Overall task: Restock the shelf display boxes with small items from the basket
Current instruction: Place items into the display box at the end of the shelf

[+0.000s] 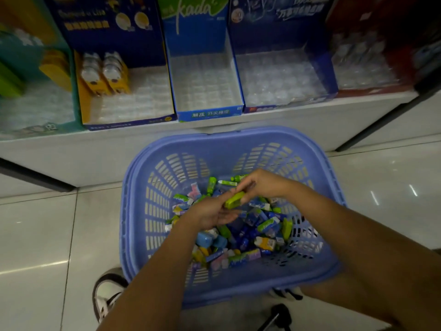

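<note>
A blue plastic basket (152, 235) stands on the floor in front of the shelf, its bottom covered with several small packaged items (257, 230) in blue, green, yellow and pink. Both my hands are inside it. My right hand (260, 185) pinches a small lime-green item (235, 199) just above the pile. My left hand (212, 212) lies beside it with fingers relaxed, touching the near end of that green item. On the shelf above stand the display boxes: a blue one (210, 113) directly behind the basket shows only its clear tray.
Left of the blue box is a navy and yellow box (128, 123) with two yellow packs (105, 75) at its back. To the right stand a dark blue box (329, 75) and a red box (372, 89). My shoe (107, 295) rests on the tiled floor.
</note>
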Demonstrator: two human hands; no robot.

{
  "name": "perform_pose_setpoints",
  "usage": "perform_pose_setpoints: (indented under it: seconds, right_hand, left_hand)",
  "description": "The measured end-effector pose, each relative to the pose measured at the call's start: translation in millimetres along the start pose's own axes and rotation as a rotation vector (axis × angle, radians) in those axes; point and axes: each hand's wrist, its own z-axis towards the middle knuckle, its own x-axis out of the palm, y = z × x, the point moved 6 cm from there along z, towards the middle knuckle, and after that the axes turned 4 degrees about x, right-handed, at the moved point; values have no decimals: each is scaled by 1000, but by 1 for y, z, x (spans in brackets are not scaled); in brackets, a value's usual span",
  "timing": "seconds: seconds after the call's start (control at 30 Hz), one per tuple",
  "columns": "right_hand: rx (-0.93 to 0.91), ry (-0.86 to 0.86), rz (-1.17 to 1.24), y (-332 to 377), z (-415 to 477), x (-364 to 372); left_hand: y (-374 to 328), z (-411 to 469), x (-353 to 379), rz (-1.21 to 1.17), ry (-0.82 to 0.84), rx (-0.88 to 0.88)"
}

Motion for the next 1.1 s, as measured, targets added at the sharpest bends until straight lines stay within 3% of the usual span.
perform_pose_setpoints:
  seconds: [0.1,0.27,0.4,0.7,0.9,1.1]
  right_hand:
    - [96,-4,44,-15,-6,-5]
    - [380,225,-898,-63,-32,12]
    - [391,258,-1210,-77,-37,31]
    - [385,121,-1078,-84,-39,30]
    - [401,97,-913,-78,-41,39]
    - [423,-34,-596,-55,-46,25]
  left_hand:
    - [-9,-5,7,-2,79,58]
    - [-8,-16,5,212,36,91]
    - [-20,-32,2,210,47,148]
    - [-50,-73,-12,118,81,300]
    - [-64,-93,-30,124,5,415]
    - [-70,-105,-45,125,-52,482]
